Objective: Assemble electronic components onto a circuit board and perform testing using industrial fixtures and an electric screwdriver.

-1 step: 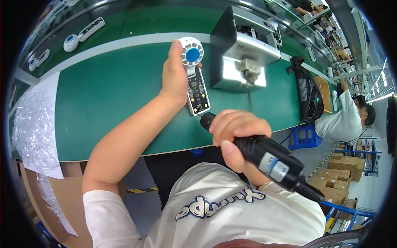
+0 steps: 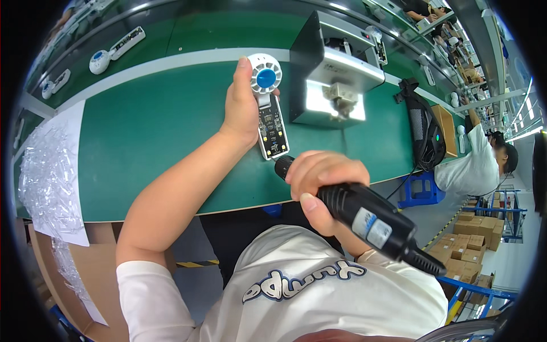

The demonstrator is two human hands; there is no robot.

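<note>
The person wore a loose white cloth T-shirt with short sleeves, its front softly creased. Across the chest ran a curved line of big, rounded, pale printed letters edged in dark blue. The white left sleeve was wide and ended near the elbow in a plain hem. Beyond it, the left forearm and left hand were bare; so was the right hand. Black cloth trousers showed at the shirt's far edge.
</note>
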